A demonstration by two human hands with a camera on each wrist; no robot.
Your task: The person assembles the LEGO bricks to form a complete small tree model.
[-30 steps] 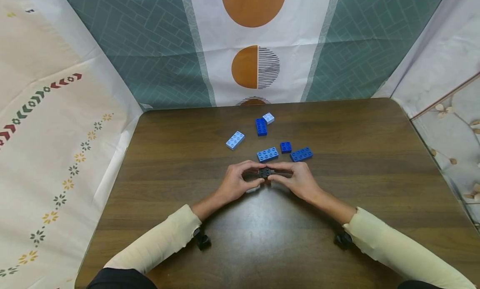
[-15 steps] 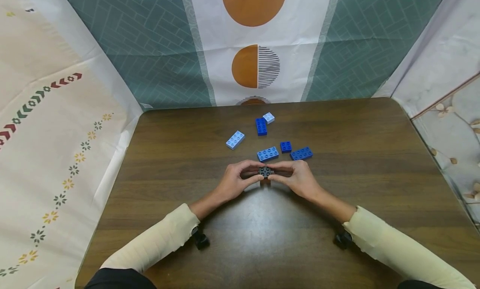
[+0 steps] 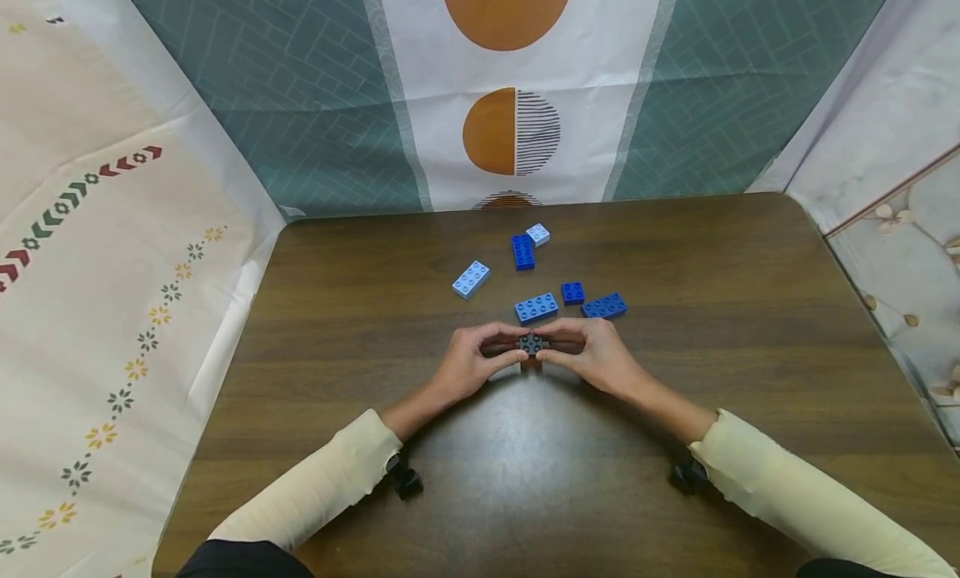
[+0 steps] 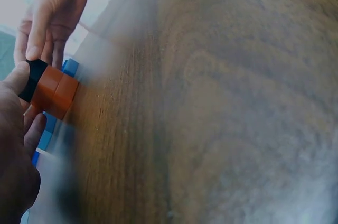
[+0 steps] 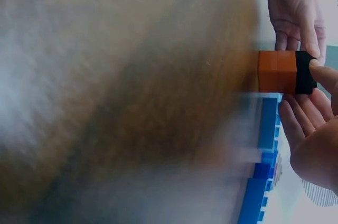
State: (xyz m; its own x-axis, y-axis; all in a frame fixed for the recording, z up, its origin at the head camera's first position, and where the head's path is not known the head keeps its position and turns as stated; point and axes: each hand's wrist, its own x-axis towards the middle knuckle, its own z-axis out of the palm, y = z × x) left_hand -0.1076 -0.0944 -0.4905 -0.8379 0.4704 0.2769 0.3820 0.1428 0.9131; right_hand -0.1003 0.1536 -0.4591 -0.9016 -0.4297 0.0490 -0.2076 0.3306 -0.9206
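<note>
Stack of bricks [image 5: 278, 72], upright, about midway between the left and right edges of the desk [image 3: 375, 269]. Two orange bricks [image 4: 55, 93] below, black brick [image 3: 531, 344] on top, studs up. Base sits at desk level; cannot tell whether it touches.

Left hand [image 3: 468, 363]: pinching the black brick from its left side, thumb on the near face, fingers at the far side. Right hand [image 3: 600, 363]: same pinch from the right, thumb tip close to the other thumb.

Six blue bricks between stack and far edge, all studs up. Mid-blue long brick [image 3: 536, 309] just beyond the fingers. Small dark-blue brick [image 3: 572, 293] right of it, then blue long brick [image 3: 603, 305], slanted, nearest of the six to the right edge. Light-blue long brick [image 3: 471, 279] lies slanted, nearest the left edge. Toward the far edge, dark-blue long brick [image 3: 523, 252], end-on to that edge; small pale-blue brick [image 3: 537, 234] at its far right corner, closest to the edge.

Cream sleeves [image 3: 311, 482] over both forearms. Patterned cloth [image 3: 315, 103] hangs beyond the far edge.
</note>
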